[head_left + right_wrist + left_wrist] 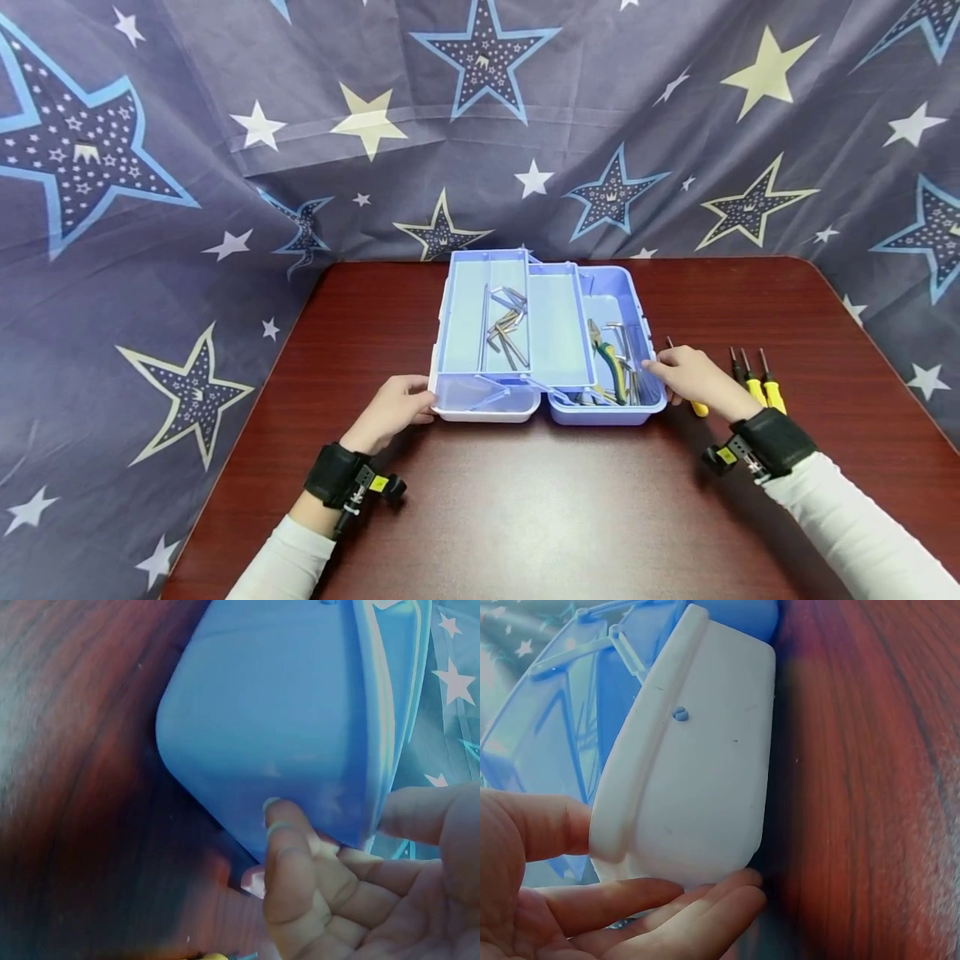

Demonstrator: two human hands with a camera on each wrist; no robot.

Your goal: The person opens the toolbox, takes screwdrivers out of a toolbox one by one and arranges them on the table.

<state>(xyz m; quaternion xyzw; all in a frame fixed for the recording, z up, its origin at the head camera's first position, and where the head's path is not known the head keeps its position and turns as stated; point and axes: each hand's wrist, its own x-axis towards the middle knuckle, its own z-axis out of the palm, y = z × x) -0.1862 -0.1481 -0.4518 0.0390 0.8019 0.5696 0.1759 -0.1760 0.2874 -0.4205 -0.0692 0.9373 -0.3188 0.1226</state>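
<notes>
A blue toolbox (pixel 607 415) stands unfolded on the table, its whitish lid (pixel 487 408) laid out to the left and two stepped trays raised over the middle. My left hand (pixel 393 408) grips the lid's left end; in the left wrist view the thumb lies at the rim and the fingers run along the lid's outer wall. At the opposite end my right hand (pixel 690 375) holds the box wall, thumb at the rim and fingers bent against the outside. Several hex keys (pixel 512 327) lie in the upper tray (pixel 465 317). Pliers (pixel 613 371) with green and yellow handles lie in the base.
Several yellow-handled screwdrivers (pixel 772 393) lie to the right on the dark red table (pixel 510 500); another screwdriver (pixel 700 409) is partly hidden by my right hand. A star-printed cloth (pixel 300 167) hangs behind and along the table's left side.
</notes>
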